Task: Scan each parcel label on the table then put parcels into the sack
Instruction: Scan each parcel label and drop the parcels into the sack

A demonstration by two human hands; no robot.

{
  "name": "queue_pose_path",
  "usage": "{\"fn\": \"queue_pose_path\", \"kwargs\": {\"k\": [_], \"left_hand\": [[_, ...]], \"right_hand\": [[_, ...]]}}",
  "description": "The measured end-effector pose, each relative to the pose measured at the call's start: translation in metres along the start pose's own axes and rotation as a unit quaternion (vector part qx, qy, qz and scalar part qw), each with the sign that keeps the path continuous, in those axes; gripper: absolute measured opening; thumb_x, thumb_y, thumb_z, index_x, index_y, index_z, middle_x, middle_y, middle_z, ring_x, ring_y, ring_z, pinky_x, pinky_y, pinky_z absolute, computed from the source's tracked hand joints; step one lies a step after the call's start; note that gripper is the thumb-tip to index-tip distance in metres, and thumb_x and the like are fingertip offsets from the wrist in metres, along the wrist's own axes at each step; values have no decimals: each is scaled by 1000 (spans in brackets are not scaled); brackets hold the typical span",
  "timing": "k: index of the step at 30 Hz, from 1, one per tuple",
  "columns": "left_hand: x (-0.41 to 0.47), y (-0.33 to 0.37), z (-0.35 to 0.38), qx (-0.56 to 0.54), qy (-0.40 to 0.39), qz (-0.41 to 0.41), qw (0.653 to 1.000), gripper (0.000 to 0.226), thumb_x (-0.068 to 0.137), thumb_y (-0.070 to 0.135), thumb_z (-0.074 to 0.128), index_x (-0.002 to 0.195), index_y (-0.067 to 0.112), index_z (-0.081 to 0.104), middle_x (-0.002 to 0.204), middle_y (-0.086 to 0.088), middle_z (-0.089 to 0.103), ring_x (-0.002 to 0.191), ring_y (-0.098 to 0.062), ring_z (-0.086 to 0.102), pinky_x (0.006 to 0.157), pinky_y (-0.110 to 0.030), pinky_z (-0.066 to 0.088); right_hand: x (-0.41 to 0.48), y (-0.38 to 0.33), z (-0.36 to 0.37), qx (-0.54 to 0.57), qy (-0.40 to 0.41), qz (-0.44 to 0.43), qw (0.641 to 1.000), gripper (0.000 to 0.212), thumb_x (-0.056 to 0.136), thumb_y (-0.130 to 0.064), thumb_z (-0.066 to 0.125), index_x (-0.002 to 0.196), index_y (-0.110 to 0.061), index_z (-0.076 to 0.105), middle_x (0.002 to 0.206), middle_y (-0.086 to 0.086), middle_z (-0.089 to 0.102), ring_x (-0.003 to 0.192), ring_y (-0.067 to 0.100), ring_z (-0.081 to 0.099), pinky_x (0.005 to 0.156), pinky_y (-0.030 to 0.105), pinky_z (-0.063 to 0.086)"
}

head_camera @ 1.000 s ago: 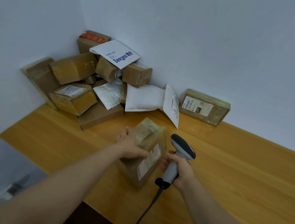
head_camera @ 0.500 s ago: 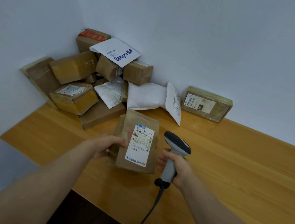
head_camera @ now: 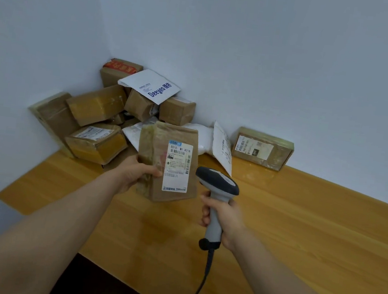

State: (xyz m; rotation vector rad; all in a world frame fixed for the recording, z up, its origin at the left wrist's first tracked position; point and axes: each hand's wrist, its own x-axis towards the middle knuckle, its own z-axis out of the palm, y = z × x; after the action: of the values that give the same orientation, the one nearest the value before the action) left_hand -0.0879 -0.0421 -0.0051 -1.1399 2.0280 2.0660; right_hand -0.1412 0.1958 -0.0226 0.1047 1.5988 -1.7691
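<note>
Here the left hand grips a brown parcel upright above the tabletop, its label turned toward the scanner clasped in the right hand, seemingly so the barcode can be read.

held parcel: kraft brown, mottled yellowish on its left face. label: white, blue strip on top, black text and barcodes. scanner: light grey handle, dark grey head, black collar at the base. cable: dark grey. counter: honey-yellow wood, streaky grain. wall: plain pale blue-grey. stacked cartons: brown, glossy yellow tape. top carton: red-orange band. mailer: white, blue lettering. poly bag: plain white. flat box: brown, white label, black print.
</note>
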Motion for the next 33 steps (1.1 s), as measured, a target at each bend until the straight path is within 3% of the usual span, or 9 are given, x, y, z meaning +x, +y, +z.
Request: {"fn": "queue_pose_path", "kwargs": {"k": [5, 11, 19, 33], "left_hand": [[1, 13, -4, 3, 22, 19, 1000, 54, 70, 2, 78, 112, 12, 48, 108, -9, 64, 102, -30, 62, 89, -46, 53], [-1, 21, -10, 11, 29, 20, 999, 79, 54, 10, 88, 123, 10, 48, 113, -12, 65, 103, -34, 63, 91, -52, 52], [-5, 22, -8, 19, 30, 31, 999, 64, 65, 3, 82, 118, 12, 46, 111, -12, 63, 102, -32, 61, 92, -51, 51], [0, 19, -11, 35, 17, 42, 998, 63, 65, 4, 82, 115, 15, 46, 111, -12, 63, 104, -33, 60, 92, -52, 51]], "right_hand": [[-13, -18, 8, -15, -34, -21, 999, 14, 81, 0, 71, 89, -4, 60, 52, 5, 50, 41, 16, 43, 49, 29, 48], [-19, -33, 10, -13, -30, -24, 999, 13, 80, 0, 71, 82, -4, 59, 51, 6, 50, 40, 17, 42, 50, 29, 49], [-26, -47, 13, 7, -34, -36, 999, 17, 80, 1, 70, 72, -4, 57, 49, 6, 48, 40, 17, 39, 46, 27, 46], [-33, -47, 12, -18, -24, -29, 999, 16, 80, -1, 71, 72, -5, 57, 51, 6, 48, 41, 17, 40, 48, 28, 47]]}}
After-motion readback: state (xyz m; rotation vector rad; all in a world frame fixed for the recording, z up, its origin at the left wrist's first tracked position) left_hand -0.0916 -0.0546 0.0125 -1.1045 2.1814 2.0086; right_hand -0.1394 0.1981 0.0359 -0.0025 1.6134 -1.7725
